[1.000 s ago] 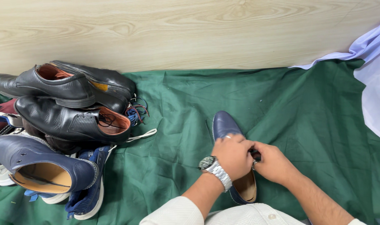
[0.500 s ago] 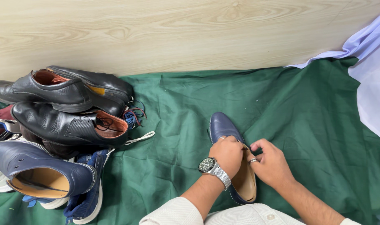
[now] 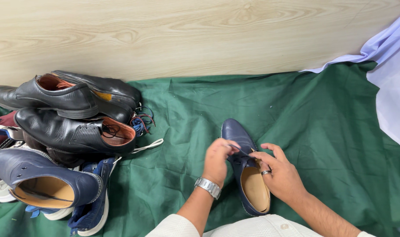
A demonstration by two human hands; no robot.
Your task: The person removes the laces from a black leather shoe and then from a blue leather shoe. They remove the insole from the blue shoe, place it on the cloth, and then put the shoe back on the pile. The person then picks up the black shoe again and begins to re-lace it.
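A navy blue lace-up shoe point(image 3: 238, 134) with a tan lining lies on the green cloth point(image 3: 322, 114), toe pointing away from me. My left hand point(image 3: 218, 159), with a metal watch on the wrist, pinches a dark lace over the shoe's tongue. My right hand point(image 3: 279, 173), wearing a ring, rests against the right side of the shoe and holds the other end of the lace near the eyelets.
A pile of shoes lies at the left: black leather shoes point(image 3: 72, 131), a navy shoe with tan lining point(image 3: 42, 180) and blue sneakers point(image 3: 92, 210). A wooden wall point(image 3: 186, 35) runs behind. A pale lilac cloth point(image 3: 393, 74) lies at the right.
Both hands have come apart a little and risen off the shoe's opening, drawing the lace between them. The view has shifted slightly.
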